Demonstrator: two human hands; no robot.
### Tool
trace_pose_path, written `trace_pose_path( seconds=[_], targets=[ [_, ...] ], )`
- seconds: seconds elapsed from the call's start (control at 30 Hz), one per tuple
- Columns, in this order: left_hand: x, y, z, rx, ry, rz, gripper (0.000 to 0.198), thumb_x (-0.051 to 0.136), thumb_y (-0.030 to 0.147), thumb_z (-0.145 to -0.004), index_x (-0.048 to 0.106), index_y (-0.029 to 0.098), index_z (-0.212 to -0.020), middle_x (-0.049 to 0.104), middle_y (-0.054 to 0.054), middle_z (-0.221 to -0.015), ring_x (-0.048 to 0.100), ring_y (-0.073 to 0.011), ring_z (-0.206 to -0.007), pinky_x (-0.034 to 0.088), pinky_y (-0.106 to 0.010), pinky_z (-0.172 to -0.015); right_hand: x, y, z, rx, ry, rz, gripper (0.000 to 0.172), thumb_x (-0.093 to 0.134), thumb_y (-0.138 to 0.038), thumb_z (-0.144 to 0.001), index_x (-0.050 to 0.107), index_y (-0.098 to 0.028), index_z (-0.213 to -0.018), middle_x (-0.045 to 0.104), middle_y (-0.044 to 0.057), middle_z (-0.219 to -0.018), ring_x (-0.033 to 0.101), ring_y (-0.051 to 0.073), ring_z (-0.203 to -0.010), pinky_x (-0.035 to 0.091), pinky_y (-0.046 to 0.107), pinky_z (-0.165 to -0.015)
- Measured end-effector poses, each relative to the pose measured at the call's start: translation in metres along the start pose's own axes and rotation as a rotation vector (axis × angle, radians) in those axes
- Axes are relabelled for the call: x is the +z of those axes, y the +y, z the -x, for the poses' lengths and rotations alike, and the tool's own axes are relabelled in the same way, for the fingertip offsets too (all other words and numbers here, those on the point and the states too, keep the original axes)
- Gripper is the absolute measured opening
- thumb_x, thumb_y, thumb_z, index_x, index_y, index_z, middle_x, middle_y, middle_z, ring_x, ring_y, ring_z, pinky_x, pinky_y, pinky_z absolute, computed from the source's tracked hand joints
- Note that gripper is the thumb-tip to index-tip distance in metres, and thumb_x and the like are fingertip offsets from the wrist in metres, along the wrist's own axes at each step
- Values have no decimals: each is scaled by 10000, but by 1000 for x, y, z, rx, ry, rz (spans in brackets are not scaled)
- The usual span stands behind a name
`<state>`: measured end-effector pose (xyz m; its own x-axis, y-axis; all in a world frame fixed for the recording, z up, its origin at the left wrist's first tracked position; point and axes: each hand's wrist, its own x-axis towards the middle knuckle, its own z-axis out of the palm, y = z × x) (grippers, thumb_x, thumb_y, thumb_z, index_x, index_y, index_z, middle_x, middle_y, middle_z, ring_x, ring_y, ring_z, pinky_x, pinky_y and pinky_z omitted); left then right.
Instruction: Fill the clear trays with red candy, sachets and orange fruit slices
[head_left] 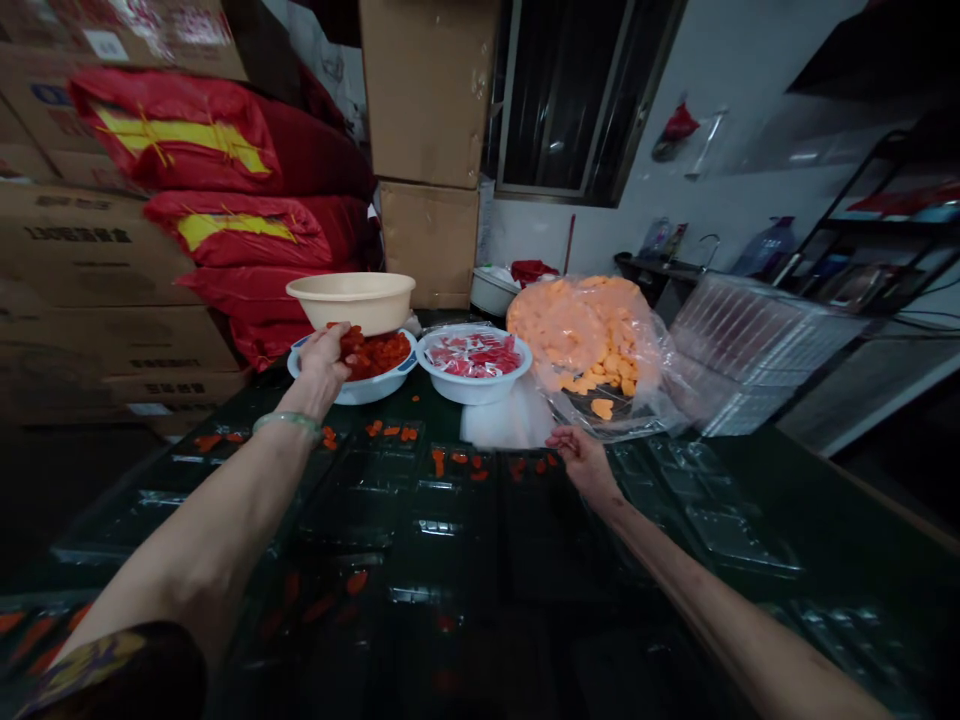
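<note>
My left hand (324, 362), with a pale bangle at the wrist, is at the left rim of a blue-white basin (367, 390). Its fingers curl against the glossy orange-red pieces (379, 355) heaped in there, and the fingertips are partly hidden. My right hand (585, 462) hovers at the far end of a clear plastic tray (536, 520), thumb and fingers pinched together; anything between them is too small to make out. Orange-red pieces (459, 460) lie in the far compartments of several trays. Nearer trays are dark and blurred.
A cream basin (351, 290) rests over the back of the first one. Another basin (474, 385) holds red wrapped packets. Right of it stand a clear bag of orange pieces (577, 330) and stacked clear trays (750, 340). Cartons (427, 240) and red sacks (247, 225) rise behind.
</note>
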<state>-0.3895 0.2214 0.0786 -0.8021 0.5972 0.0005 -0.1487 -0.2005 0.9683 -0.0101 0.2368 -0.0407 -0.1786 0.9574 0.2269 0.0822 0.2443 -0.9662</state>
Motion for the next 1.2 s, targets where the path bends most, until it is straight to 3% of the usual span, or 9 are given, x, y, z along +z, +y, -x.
trace_pose_path(
  seconds=[0.2, 0.37, 0.43, 0.53, 0.7, 0.83, 0.9, 1.03, 1.2],
  targets=[
    [5, 7, 103, -288, -284, 154, 128, 602, 201, -656, 480, 162, -657, 490, -1, -549, 432, -64, -420, 153, -140, -303, 12, -14, 24, 59, -4, -13, 295, 541, -176, -568, 584, -193, -859, 579, 60, -1008, 478, 227, -1037, 317, 367, -966],
    [30, -15, 208, -334, -452, 190, 221, 668, 285, -596, 513, 170, -705, 542, -16, -613, 479, -93, -445, 217, -162, -306, 51, -69, 54, 438, -72, -403, 340, 369, -498, -818, 497, -225, -974, 603, 70, -913, 595, 208, -846, 481, 345, -678],
    [42, -25, 239, -278, -461, 210, 265, 677, 320, -591, 528, 190, -769, 555, -2, -636, 490, -99, -459, 268, -180, -330, 66, -98, 67, 665, -103, -747, 345, 312, -518, -860, 500, -240, -938, 612, 32, -836, 605, 173, -770, 484, 315, -651],
    [55, -36, 269, -43, -420, 165, 228, 692, 273, -585, 574, 203, -766, 567, 8, -671, 519, -103, -543, 407, -221, -473, 74, -127, 80, 728, -49, -1059, 342, 257, -438, -909, 526, -230, -872, 624, 8, -822, 602, 148, -787, 483, 276, -690],
    [52, -45, 296, 504, -409, -85, 62, 631, 237, -660, 609, 243, -718, 579, -11, -717, 551, -154, -667, 442, -284, -656, 59, -129, 92, 647, -45, -1125, 360, 252, -342, -909, 551, -203, -764, 626, 30, -824, 595, 155, -819, 480, 249, -724],
    [47, -44, 309, 649, -393, -170, 38, 611, 229, -677, 616, 249, -709, 562, -15, -736, 542, -157, -705, 428, -282, -697, 55, -123, 100, 674, 6, -1171, 329, 268, -289, -905, 525, -199, -721, 603, 25, -724, 589, 154, -738, 480, 241, -671],
    [49, -40, 312, 504, -329, -98, 57, 627, 222, -655, 616, 238, -709, 559, -5, -715, 532, -142, -677, 427, -268, -674, 57, -122, 103, 774, 29, -1147, 338, 247, -331, -913, 503, -200, -735, 593, 27, -700, 587, 162, -691, 477, 257, -599],
    [63, -28, 309, -68, -254, 267, 137, 636, 229, -616, 531, 213, -701, 506, 35, -619, 463, -86, -500, 332, -198, -422, 54, -117, 108, 849, -38, -999, 403, 163, -396, -917, 476, -188, -773, 563, 40, -662, 560, 155, -580, 428, 246, -476],
    [65, -10, 292, -398, -390, 402, 165, 543, 228, -658, 393, 182, -609, 390, 38, -548, 368, -50, -409, 206, -147, -317, 14, -96, 92, 767, -153, -627, 158, 356, -175, -824, 500, -139, -768, 537, 30, -619, 469, 93, -454, 293, 166, -391]
  ],
)
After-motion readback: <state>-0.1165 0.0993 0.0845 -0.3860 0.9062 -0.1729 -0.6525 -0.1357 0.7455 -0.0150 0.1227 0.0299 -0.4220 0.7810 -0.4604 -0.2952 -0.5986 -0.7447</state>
